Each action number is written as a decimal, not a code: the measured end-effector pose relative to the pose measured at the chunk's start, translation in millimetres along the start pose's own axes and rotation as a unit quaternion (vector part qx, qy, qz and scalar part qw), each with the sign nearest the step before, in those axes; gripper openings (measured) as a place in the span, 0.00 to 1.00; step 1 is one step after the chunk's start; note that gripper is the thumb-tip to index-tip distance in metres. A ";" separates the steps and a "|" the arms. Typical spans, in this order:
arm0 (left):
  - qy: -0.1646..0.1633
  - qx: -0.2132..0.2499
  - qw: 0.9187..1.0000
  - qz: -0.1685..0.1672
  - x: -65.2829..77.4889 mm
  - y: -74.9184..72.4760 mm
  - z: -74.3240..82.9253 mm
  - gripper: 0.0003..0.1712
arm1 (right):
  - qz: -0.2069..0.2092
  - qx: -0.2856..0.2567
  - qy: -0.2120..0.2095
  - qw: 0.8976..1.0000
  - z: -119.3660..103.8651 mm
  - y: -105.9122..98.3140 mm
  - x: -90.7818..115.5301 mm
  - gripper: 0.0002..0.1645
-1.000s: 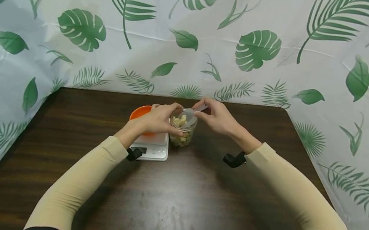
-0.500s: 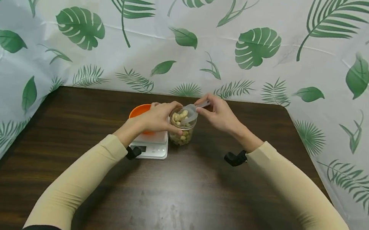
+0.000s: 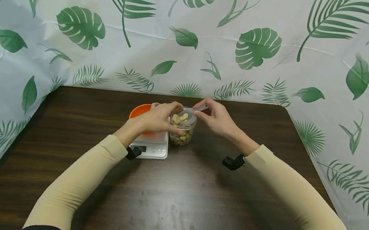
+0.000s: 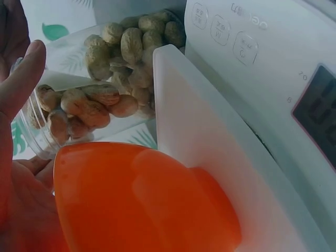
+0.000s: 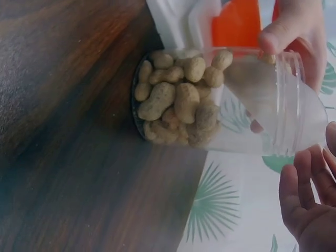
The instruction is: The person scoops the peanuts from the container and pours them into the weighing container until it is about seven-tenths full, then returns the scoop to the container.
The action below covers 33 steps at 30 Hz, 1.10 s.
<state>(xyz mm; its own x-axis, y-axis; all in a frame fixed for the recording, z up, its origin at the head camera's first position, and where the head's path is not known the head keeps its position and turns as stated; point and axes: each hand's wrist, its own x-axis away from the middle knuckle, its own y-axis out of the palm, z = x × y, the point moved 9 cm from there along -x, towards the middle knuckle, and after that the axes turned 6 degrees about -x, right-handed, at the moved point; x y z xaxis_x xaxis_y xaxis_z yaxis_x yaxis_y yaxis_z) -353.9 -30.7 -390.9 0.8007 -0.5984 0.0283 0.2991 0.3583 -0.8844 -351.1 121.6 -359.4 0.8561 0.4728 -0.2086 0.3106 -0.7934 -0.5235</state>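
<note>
A clear jar [image 5: 236,139] of unshelled peanuts [image 5: 186,102] stands upright on the table. My left hand [image 3: 156,120] grips it close below the rim, thumb at the front, with the other fingers partly hidden behind. My right hand [image 3: 219,120] pinches the handle of a translucent spoon [image 3: 190,113] between thumb and fingers. The spoon's broad bowl slants down inside the jar mouth. Several peanuts lie against it near the rim, above the heap at the bottom, as the left wrist view shows.
Left of the jar, a white kitchen scale [image 3: 156,153] sits close beside it. On the scale stands an orange bowl [image 4: 131,194], partly covered by my left hand in the head view. A leaf-printed sheet [image 3: 192,54] hangs behind the dark wooden table [image 3: 174,198].
The spoon rose a little toward the jar's rim half a second ago and is now lower in the mouth again. My left hand has kept its hold on the jar.
</note>
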 end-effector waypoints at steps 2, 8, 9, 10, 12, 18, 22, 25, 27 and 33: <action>0.000 -0.002 1.000 0.001 -0.1 -0.3 -0.2 0.53 | -0.002 0.007 -0.015 1.000 -3.0 3.2 0.4 0.10; 0.000 -0.007 1.000 0.002 0.3 -0.8 0.8 0.52 | 0.012 0.013 -0.028 0.999 -3.6 6.3 2.4 0.11; 0.000 -0.007 1.000 0.001 0.3 -0.5 0.9 0.52 | 0.019 0.010 -0.024 0.999 -2.4 4.3 2.8 0.11; -0.001 -0.007 1.000 0.000 0.3 -0.2 0.9 0.53 | 0.026 0.007 -0.020 0.999 -0.9 2.1 3.3 0.11; -0.003 -0.006 1.000 -0.001 0.2 -0.1 0.8 0.53 | 0.034 -0.004 -0.014 0.999 0.7 -1.7 3.8 0.11; -0.005 0.000 1.000 0.002 0.3 -1.7 0.2 0.53 | 0.041 -0.028 -0.018 0.999 1.7 -8.1 3.4 0.12; -0.004 -0.005 1.000 0.001 -0.2 -3.0 1.2 0.53 | 0.042 -0.042 -0.016 0.998 4.6 -9.1 3.9 0.12; -0.007 -0.008 1.000 -0.001 0.2 -2.7 1.4 0.53 | 0.043 -0.054 -0.014 0.997 6.1 -8.5 5.0 0.11; -0.007 -0.008 1.000 -0.002 0.4 -2.3 1.7 0.52 | 0.047 -0.060 -0.013 0.997 6.3 -8.7 5.7 0.11; -0.004 -0.010 1.000 -0.002 1.4 -1.9 2.4 0.51 | 0.057 -0.069 -0.009 0.996 6.4 -11.4 8.4 0.11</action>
<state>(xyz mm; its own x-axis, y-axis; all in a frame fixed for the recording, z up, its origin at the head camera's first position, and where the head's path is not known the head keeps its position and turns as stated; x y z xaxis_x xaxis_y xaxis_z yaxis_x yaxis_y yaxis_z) -352.1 -30.5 -388.0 0.8044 -0.5930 0.0351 0.2908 0.3416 -0.8937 -350.0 137.1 -360.5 0.8816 0.3827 -0.2762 0.2670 -0.8870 -0.3767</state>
